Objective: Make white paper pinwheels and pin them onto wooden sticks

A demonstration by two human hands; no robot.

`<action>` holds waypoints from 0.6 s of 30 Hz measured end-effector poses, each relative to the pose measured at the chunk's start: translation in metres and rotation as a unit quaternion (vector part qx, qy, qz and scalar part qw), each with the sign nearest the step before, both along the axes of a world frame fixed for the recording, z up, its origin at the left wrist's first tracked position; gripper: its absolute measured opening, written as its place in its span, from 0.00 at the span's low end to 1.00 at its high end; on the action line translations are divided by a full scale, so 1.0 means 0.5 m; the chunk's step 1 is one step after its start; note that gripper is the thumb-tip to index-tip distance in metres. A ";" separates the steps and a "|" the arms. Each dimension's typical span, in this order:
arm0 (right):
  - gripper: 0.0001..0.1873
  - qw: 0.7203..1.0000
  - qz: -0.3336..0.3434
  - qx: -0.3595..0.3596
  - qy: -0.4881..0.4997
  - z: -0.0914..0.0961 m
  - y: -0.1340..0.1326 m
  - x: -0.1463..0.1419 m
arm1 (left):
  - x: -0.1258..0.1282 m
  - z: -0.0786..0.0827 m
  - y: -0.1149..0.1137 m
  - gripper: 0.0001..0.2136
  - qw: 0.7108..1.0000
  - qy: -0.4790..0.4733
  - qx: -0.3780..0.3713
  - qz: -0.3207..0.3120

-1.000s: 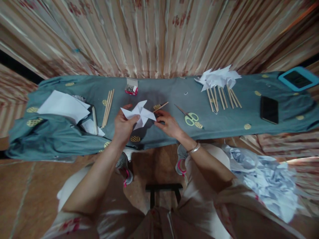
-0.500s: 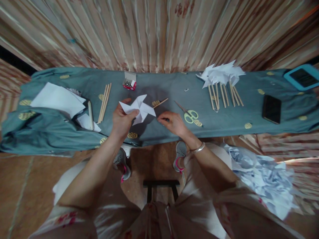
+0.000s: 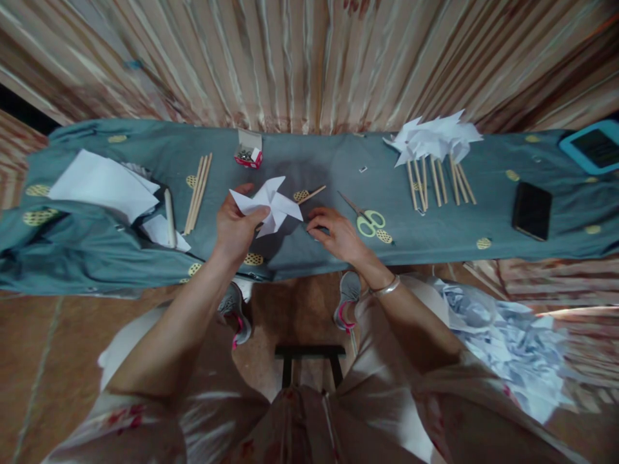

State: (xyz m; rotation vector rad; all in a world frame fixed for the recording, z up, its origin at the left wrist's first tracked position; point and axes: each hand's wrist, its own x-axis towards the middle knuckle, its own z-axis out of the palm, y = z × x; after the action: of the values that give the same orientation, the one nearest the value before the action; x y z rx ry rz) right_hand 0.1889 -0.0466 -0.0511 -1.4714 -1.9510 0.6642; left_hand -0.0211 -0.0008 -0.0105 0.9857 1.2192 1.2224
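A white folded-paper pinwheel [image 3: 276, 207] is pinched in my left hand [image 3: 236, 222], with the thumb on its front near the middle. Behind its right blade a wooden stick [image 3: 312, 194] shows; I cannot tell whether it is joined to the pinwheel or lies on the cloth. My right hand [image 3: 334, 233] is just right of the pinwheel, apart from it. Its fingers are curled together at the tips, and anything between them is too small to make out. Right of this hand lie scissors [image 3: 370, 222] with pale green handles.
Finished pinwheels [image 3: 435, 138] on sticks lie at the back right, near a black phone [image 3: 532, 211] and a blue-framed device [image 3: 592, 147]. An open box of pins [image 3: 249, 154], loose sticks [image 3: 198, 193] and paper sheets [image 3: 104, 183] are on the left. Crumpled paper [image 3: 512, 348] fills a bag below right.
The view has shifted slightly. My left hand keeps the pinwheel in about the same place, and the fingers of my right hand have curled a little more.
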 end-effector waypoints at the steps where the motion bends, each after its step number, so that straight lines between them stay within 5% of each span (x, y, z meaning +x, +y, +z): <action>1: 0.07 1.000 -0.004 -0.005 0.003 -0.004 0.000 0.003 | 0.000 0.000 0.000 0.21 1.000 0.000 -0.001 0.000; 18: 0.04 0.999 -0.048 0.004 -0.009 -0.007 -0.005 0.033 | 0.003 -0.009 -0.004 0.22 1.000 -0.005 0.004 -0.004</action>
State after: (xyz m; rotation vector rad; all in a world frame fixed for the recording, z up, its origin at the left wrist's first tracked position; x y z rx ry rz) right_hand 0.2054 -0.0492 -0.0544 -1.5614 -1.8802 0.6023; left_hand -0.0199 -0.0028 -0.0149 0.9900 1.2020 1.2252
